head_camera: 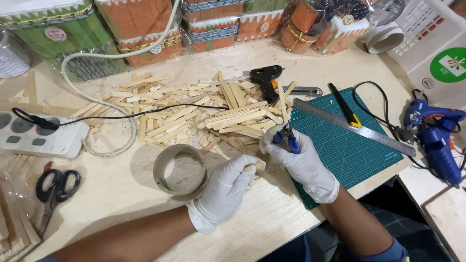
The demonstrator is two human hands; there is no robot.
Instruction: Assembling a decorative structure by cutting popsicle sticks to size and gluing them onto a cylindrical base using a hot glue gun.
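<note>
While the left hand (pixel 228 187) pinches a light, brittle stick (pixel 260 166) by its end, the right hand (pixel 298 157) clamps blue cutters (pixel 287 138).

Blue-handled pliers (pixel 286 137) upright; short pale wooden stick (pixel 258 166) pinched level.

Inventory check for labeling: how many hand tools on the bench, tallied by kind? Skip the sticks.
Glue guns: 2, black and blue
Scissors: 1
Steel ruler: 1
Utility knife: 1
Blue-handled pliers, in the right hand: 1
Total: 6
</note>
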